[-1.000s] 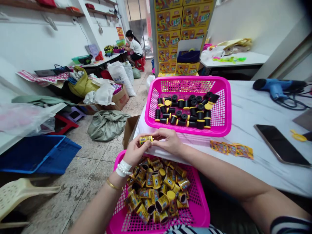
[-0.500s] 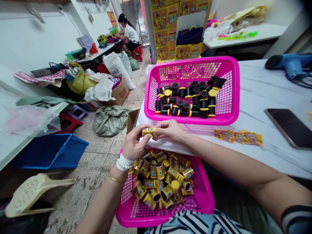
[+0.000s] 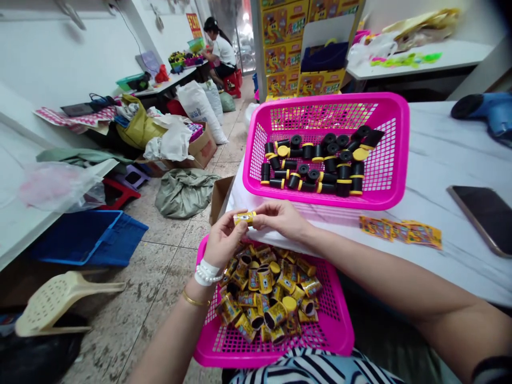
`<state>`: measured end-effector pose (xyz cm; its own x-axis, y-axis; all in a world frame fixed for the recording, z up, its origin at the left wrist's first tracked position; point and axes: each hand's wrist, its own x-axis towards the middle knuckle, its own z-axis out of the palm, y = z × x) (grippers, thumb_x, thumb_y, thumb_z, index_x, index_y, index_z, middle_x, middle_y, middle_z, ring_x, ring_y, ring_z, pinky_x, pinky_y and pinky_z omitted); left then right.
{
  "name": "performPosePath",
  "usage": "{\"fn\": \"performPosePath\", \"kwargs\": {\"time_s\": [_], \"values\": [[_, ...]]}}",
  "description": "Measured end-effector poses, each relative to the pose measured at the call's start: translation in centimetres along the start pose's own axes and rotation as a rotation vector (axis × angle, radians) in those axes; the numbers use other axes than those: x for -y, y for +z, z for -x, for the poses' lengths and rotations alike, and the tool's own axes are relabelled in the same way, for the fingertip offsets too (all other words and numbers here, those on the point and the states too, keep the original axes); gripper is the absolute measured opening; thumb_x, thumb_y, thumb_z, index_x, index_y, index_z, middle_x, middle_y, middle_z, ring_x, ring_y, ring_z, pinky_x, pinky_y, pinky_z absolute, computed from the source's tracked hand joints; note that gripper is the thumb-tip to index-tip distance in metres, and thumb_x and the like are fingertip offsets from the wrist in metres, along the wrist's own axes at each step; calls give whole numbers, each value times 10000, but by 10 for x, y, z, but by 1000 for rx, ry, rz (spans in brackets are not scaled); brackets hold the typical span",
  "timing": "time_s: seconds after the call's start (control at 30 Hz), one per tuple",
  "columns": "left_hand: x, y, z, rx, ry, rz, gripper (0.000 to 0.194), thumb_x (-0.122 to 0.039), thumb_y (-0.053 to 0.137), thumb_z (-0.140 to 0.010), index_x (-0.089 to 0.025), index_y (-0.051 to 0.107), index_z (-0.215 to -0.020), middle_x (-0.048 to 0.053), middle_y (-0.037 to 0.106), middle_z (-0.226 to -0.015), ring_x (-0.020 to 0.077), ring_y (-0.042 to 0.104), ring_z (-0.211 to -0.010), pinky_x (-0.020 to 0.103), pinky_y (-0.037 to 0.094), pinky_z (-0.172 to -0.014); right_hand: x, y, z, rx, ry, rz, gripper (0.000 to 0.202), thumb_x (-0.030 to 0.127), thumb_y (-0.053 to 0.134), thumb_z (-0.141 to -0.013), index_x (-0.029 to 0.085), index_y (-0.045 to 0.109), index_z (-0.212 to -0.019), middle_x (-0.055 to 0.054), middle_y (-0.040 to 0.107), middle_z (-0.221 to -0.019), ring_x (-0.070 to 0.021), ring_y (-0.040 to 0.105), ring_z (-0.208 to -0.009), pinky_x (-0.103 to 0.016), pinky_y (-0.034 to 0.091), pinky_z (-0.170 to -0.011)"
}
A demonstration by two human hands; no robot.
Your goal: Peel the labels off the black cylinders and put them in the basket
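Between my two hands is a small cylinder in a yellow printed sleeve (image 3: pixel 244 217). My left hand (image 3: pixel 224 234) grips its left part with thumb and fingers, and my right hand (image 3: pixel 280 217) pinches its right end. Below them, a pink basket (image 3: pixel 334 341) on my lap holds many similar yellow-wrapped cylinders (image 3: pixel 276 314), some showing dark open ends. Beyond my hands, a second pink basket (image 3: pixel 396 176) on the table contains plain black cylinders (image 3: pixel 308 152) with yellow caps.
On the white table (image 3: pixel 424 144) lie flat yellow printed sleeves (image 3: pixel 400 232), a phone (image 3: pixel 484 218) and a blue heat gun (image 3: pixel 486 114). To the left stand a cream plastic stool (image 3: pixel 52 304) and a blue crate (image 3: pixel 92 240). Another person (image 3: pixel 221 50) sits far back.
The view has shifted slightly, so the surroundings appear farther right. Both hands stay on the wrapped cylinder, which looks slightly turned.
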<state>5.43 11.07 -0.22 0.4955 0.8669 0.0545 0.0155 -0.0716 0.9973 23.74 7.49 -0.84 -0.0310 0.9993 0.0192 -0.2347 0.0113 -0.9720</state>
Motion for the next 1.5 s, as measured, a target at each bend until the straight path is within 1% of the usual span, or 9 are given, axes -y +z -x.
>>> {"fn": "performPosePath", "kwargs": {"time_s": [0.3,0.6,0.7,0.8,0.93,1.1,1.27,1.43,1.5], "values": [[-9,-4,-2,63,70,-33,331,-296,782,-762,-168,687,-1051,70,714,-962,188,655,-873,297,507,-817,-7,-4,-1,138,366,-369,443,433,922,-597,91,709,-780,-100,740,-688,-180,721,-621,-293,614,-623],[-4,6,0,-79,-2,57,457,-402,691,-850,-162,604,-1229,1,639,-758,102,526,-562,231,430,-550,0,1,-1,-6,103,-129,414,439,908,-600,126,717,-791,-27,726,-679,-123,685,-591,-245,583,-613],[-3,3,3,-76,37,-10,340,-365,725,-820,-154,682,-1083,65,701,-928,154,618,-730,270,493,-682,1,2,0,-15,51,-75,381,409,907,-604,133,732,-799,-17,731,-689,-110,673,-588,-236,576,-617],[-7,-3,4,-40,178,-228,303,-299,742,-797,-183,715,-1076,88,711,-1032,224,649,-925,332,499,-861,0,0,1,46,164,-154,422,461,909,-584,126,733,-772,-33,731,-673,-138,692,-595,-284,600,-646],[-10,-8,0,50,302,-397,285,-252,742,-786,-201,730,-1066,83,724,-1019,235,643,-962,345,472,-926,-1,-1,2,101,289,-252,485,500,932,-523,114,713,-719,-56,725,-642,-169,705,-589,-313,614,-629],[-1,0,-2,62,80,-159,284,-364,706,-828,-172,703,-1036,50,710,-805,177,628,-654,280,496,-619,-1,-2,3,17,137,-105,441,509,884,-624,131,686,-738,-18,717,-651,-144,700,-584,-278,604,-623],[9,4,-1,31,-47,0,343,-497,671,-845,-156,672,-891,-2,620,-592,104,520,-435,218,387,-426,2,-6,1,100,198,37,514,639,760,-720,135,659,-743,-23,696,-600,-146,693,-563,-258,589,-581],[10,3,-1,26,-228,343,406,-538,698,-810,-158,613,-923,-26,606,-532,65,461,-335,164,298,-330,6,-7,2,169,76,87,453,426,845,-721,188,719,-1085,-36,750,-895,-139,718,-703,-290,622,-704],[9,2,1,84,-288,446,417,-545,706,-798,-152,613,-905,-22,607,-522,57,452,-325,155,288,-320,5,-6,5,195,35,93,383,390,854,-711,196,748,-1022,-34,735,-911,-150,719,-693,-311,634,-687]]}}
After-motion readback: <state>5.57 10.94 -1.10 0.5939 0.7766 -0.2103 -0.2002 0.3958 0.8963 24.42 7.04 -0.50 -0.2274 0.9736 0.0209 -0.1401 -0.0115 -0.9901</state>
